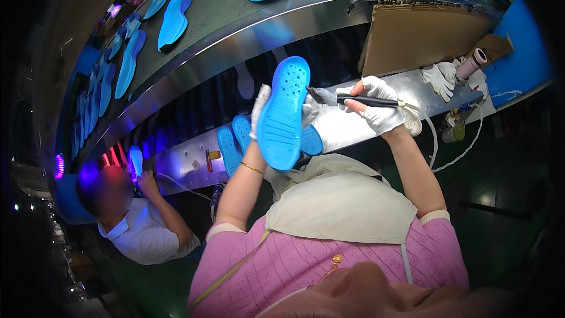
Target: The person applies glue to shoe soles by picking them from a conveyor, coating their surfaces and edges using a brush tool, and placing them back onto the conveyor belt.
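My left hand (260,109), in a white glove with bare fingertips, grips a blue shoe sole (281,123) by its edges and holds it upright in front of me. The sole's face has small holes at the top and wavy ridges lower down. My right hand (381,106), gloved the same way, is closed around the black handle of a brush (365,100). A pale hose runs from the handle's end. The dark bristle tip is at the sole's upper right edge; I cannot tell whether it touches. More blue soles (228,148) lie on the metal ledge behind.
A conveyor belt (220,9) carrying several blue soles curves across the back. Cardboard (426,38) leans at the right, near white gloves (438,81) and a pinkish tube (471,63). At left, a co-worker (147,229) holds another sole. A hose (482,119) hangs at the right.
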The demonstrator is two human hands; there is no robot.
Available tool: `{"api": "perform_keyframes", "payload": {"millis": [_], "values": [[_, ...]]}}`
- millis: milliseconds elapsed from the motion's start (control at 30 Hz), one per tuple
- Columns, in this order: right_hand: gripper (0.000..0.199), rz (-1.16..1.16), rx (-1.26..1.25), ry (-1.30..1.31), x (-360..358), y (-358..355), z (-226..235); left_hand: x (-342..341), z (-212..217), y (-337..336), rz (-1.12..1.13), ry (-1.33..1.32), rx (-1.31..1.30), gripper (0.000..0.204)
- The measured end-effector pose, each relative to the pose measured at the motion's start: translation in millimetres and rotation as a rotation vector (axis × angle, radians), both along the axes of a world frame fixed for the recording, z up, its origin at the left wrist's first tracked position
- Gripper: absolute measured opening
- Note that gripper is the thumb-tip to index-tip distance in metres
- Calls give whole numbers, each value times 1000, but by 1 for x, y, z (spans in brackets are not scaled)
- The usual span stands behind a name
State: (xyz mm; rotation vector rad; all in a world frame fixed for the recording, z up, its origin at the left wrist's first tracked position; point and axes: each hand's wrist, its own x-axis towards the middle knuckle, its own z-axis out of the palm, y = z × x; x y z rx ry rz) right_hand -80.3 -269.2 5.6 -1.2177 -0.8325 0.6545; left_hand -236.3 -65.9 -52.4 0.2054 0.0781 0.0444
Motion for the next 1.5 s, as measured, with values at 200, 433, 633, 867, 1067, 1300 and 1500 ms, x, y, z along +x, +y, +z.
{"api": "perform_keyframes", "payload": {"millis": [200,433,633,867,1067,1300,1500], "values": [[18,-252,134,-201,-3,15,-5,14,17,-61,64,-61,198,61],[28,-38,196,-554,-32,16,12,24,2,-70,270,160,222,80],[25,-90,218,-660,-23,15,5,28,10,-62,281,143,240,83],[21,-75,117,-579,-38,4,6,31,18,-53,289,-7,161,94],[21,36,-17,-552,-51,-6,14,30,17,-38,318,61,125,90],[17,52,17,-706,-57,-10,8,27,21,-29,390,95,337,90],[14,34,-63,-117,-27,-12,4,16,39,-50,239,-99,61,105]]}}
